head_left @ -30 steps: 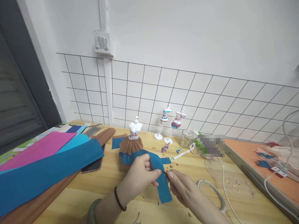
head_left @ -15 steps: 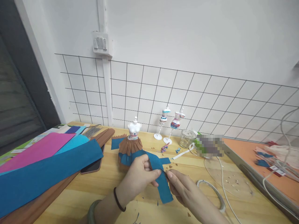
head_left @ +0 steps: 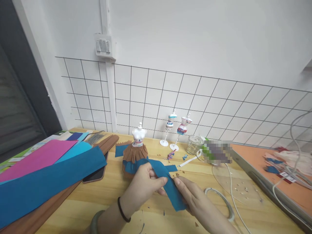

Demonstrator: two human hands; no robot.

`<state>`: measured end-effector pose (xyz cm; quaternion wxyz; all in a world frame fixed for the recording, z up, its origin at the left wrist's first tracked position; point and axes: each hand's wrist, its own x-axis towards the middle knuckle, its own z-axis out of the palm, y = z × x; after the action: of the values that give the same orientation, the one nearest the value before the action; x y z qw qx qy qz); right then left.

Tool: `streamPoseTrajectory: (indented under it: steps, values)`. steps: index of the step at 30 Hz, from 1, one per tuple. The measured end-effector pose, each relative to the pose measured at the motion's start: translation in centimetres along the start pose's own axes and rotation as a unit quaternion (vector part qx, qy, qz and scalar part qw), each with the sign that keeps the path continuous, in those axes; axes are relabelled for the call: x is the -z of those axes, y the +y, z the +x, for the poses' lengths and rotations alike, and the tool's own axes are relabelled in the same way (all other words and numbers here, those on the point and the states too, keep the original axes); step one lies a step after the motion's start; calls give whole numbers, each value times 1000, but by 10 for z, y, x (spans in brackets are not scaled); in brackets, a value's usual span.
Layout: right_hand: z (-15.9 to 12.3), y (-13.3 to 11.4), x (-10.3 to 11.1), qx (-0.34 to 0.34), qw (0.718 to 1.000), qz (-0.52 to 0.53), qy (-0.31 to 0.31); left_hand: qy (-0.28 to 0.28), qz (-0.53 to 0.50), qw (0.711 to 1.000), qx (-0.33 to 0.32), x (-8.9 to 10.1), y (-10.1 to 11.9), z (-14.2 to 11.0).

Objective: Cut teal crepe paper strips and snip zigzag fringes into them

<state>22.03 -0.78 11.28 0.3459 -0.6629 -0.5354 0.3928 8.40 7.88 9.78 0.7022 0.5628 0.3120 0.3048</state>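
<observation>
Blue strip pinched between two hands

Left hand has thumb and fingers closed on the blue strip; right hand has its thumb and fingertips together at the strip's right edge. The strip slopes from the far left, beside the dress form with its brown ruffle, through the left grip, its near end hanging beside the right hand above the wooden table.

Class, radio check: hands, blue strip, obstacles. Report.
Left hand: gripping blue strip. Right hand: at strip's lower part. Near the strip: skirted mannequin behind, tape roll rightward.
</observation>
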Motion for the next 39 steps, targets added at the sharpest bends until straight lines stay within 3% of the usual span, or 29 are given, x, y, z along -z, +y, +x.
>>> streamPoseTrajectory:
  steps: [10,19,39]
  values:
    - [4,12,-1,-13,999,-28,32,91,8,994,57,-2,-2,-3]
    - [5,13,-2,-11,999,-17,34,47,-83,995,40,-7,-1,-5]
    - [4,1,0,26,999,7,35,-3,-127,991,35,-5,-7,-4]
